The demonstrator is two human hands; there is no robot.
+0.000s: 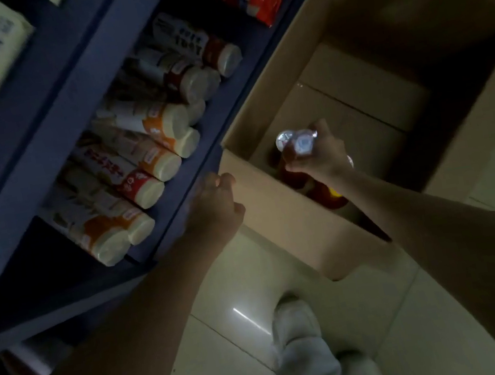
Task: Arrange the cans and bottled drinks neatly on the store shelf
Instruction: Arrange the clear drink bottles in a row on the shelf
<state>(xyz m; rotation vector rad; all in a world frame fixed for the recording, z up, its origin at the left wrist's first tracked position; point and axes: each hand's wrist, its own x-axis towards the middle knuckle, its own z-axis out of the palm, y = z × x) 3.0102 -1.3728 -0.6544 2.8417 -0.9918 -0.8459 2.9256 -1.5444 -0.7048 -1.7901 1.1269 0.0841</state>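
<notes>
Gripping two bottles (296, 147) by their caps, the right hand (320, 156) has its fingers curled round both tops inside the box (279, 214), near its corner by the shelf (177, 205). The left hand (215, 207) rests on the shelf edge just beside the box, fingers loosely curled, holding nothing. Lifting two by the caps risks one slipping free, or knocking the box wall. Bottles on the shelf (147, 138) already crowd it, so a careless push could topple them.

Pretty dim and soft all over. A glare streak is showing on the floor tiles (251, 319), and the edges are bending.
</notes>
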